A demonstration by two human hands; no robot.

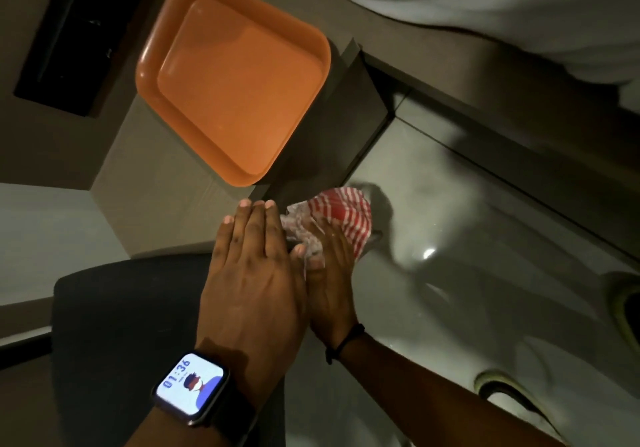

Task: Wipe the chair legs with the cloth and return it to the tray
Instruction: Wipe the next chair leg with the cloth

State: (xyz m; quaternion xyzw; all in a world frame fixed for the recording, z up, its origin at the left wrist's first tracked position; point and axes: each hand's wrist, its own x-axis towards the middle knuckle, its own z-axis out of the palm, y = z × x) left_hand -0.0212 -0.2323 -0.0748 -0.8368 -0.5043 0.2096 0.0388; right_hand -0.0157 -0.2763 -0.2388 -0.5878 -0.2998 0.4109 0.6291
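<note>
While it is bunched into a loose wad low beside the chair, the red-and-white striped fabric cloth [337, 219] is sitting under the right hand [330, 287], whose fingers are closing over it and pressing it down toward something hidden beneath; the chair leg itself isn't visible from this angle. The left hand [254, 266], w/ a smartwatch [191, 385] on its wrist, is lying flat and spread, fingers together, holding nothing, resting on the dark padded chair seat [121, 325] edge right beside the right hand. Just above both hands, the empty orange rectangular plastic tray [149, 76] is resting on a grey-brown boxy table [159, 197], near the cloth but not touching. A glossy pale tiled floor [450, 204] is spreading to the right. To wipe well, I'd judge: keep the cloth wrapped round the leg, stroke along its length, steady the seat w/ the left hand.
</note>
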